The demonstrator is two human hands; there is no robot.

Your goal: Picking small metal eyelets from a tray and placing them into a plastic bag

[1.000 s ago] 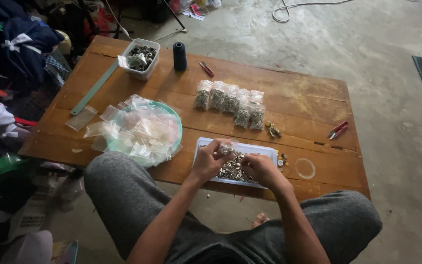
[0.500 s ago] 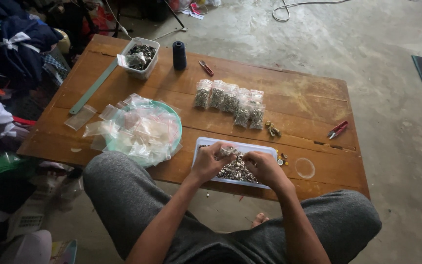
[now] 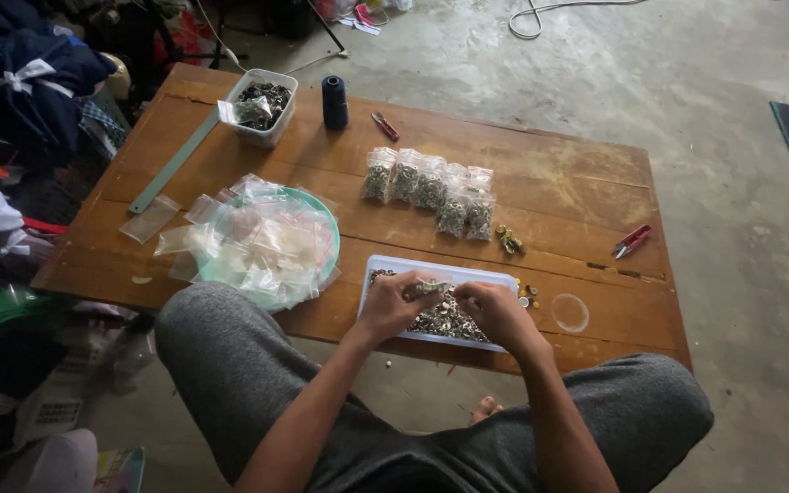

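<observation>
One white rectangular tray (image 3: 385,267) of small metal pieces (image 3: 445,319) is seen under both hands, set at the near edge of the wooden worktop (image 3: 550,173). The left hand (image 3: 393,303) and right hand (image 3: 497,310) are held over the tray, close together but not touching. A small clear bag (image 3: 431,287) is pinched between the fingertips of both hands, just above the heap of pieces; whether anything is inside it cannot be told.

Beyond the hands, five filled clear bags (image 3: 431,190) are counted in a row, touching one another. A small cluster of brass-coloured pieces (image 3: 508,240) lies just past the tray's far right corner. Left of the left hand, one green round basin (image 3: 327,219) heaped with empty clear bags (image 3: 257,245) is noted, overhanging the near edge. Two further empty bags lie farther left. At the far left, one white tub (image 3: 265,102) of dark pieces, one long green ruler (image 3: 175,162) and one dark thread spool (image 3: 334,101) are recorded. Two red-handled snips are counted: one (image 3: 383,125) beside the spool, one (image 3: 631,240) well right of the right hand.

Bare wood is left open to the right of the tray, up to the right edge. The tray's near side runs close to the worktop's near edge.
</observation>
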